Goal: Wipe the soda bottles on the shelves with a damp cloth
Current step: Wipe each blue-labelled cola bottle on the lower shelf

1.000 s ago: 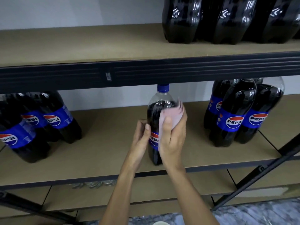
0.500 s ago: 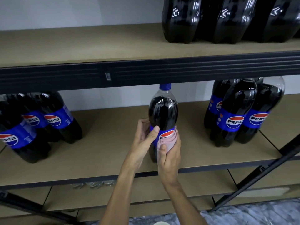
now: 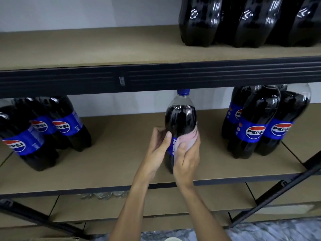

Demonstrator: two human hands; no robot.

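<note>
Only the head view to go on, so here goes. The step in hand looked like the wipe itself, mid-bottle. The single bottle point(image 3: 180, 117) stood upright near the front edge of the middle shelf point(image 3: 121, 153), blue cap point(image 3: 183, 92) right under the dark rail of the shelf above.

The left hand point(image 3: 157, 148) was wrapped around the left side of that bottle, thumb on the front, steadying it. The right hand point(image 3: 186, 157) was clamped on a pink cloth point(image 3: 188, 138), pressing it against the bottle's label band on the right side.

My guess: the shoulder and neck above the cloth and the base below it were both within reach, so the next move probably called for sliding the cloth up or down while the left hand turned the bottle. It's a slick round bottle, so the steadying grip mattered.

Plenty left to do, too. There was a group of bottles point(image 3: 66, 126) well to the left of the single bottle, another group point(image 3: 255, 129) well to its right, and more bottles point(image 3: 199, 23) above it and to the right on the top shelf.

Writing: "PEPSI" with the red, white and blue globe read clearly on the right group. On the left group it was partly cut off, more like "EPSI". On the single bottle only a sliver of white lettering showed beside the cloth. A small sticker point(image 3: 122, 80) on the rail, above and left of the bottle, was too small to read.
</note>
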